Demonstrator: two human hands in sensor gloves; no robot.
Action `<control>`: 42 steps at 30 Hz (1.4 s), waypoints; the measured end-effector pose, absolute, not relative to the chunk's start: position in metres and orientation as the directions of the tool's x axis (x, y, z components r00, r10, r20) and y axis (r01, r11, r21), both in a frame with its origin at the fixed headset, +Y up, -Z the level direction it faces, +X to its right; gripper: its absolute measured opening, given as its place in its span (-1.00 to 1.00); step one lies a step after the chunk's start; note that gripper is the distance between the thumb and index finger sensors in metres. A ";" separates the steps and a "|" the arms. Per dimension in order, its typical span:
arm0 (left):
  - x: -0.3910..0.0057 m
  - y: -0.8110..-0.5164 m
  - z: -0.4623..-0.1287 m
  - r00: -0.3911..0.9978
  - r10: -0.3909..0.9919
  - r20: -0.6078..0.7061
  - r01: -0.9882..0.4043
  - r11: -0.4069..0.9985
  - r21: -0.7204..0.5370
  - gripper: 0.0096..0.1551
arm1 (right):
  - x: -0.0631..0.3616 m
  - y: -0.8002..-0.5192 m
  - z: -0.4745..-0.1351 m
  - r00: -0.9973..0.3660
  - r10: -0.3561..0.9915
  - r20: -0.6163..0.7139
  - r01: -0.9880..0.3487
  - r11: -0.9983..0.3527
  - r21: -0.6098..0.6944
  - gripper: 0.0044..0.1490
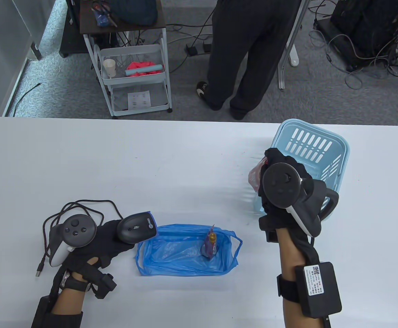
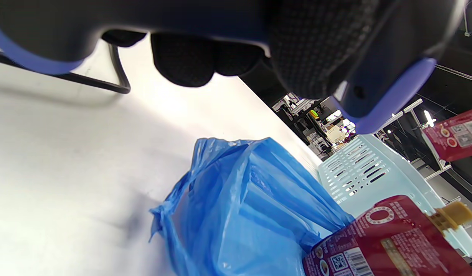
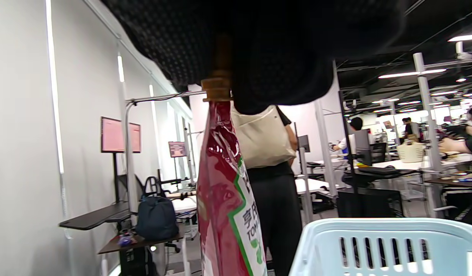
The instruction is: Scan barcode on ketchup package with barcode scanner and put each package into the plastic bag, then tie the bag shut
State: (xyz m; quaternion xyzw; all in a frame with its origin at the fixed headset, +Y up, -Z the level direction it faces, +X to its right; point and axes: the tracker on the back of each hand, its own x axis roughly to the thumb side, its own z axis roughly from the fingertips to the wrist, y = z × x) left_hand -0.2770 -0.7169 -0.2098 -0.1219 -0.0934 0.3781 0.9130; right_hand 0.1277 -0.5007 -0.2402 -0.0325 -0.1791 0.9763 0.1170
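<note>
Ketchup package [image 3: 224, 199] is hanging spout-up, long axis vertical, from the right hand [image 1: 281, 186] pinching its cap above the basket [image 1: 317, 147], sitting at two o'clock from the barcode scanner [image 1: 137, 228] that the left hand [image 1: 93, 246] is gripping beside the plastic bag [image 1: 182, 254].

Held ketchup package [image 1: 254, 175] mostly behind right hand [image 1: 282, 186]

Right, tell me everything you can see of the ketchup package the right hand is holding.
The ketchup package is a glossy red pouch with a green-and-white printed panel and a tan spout at its top. It hangs upright from the right hand, whose gloved fingers grip the spout, raised beside the light blue basket. Nothing else visibly touches it.
</note>
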 end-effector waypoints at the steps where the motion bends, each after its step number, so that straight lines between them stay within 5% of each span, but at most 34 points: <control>1: -0.277 -0.717 -0.210 0.696 0.713 0.078 -0.668 0.684 -0.294 -0.42 | 0.122 -0.501 -0.240 -0.971 0.238 -0.003 -0.222 -0.909 -0.353 -0.44; 20: -0.277 -0.718 -0.210 0.689 0.719 0.093 -0.672 0.681 -0.289 -0.43 | 0.036 -0.536 -0.233 -0.943 0.215 0.255 -0.268 -0.943 -0.198 -0.44; 42: -0.258 -0.707 -0.204 0.668 0.715 0.209 -0.658 0.698 -0.282 -0.43 | 0.003 -0.574 -0.220 -0.911 0.204 0.358 -0.237 -0.970 -0.049 -0.43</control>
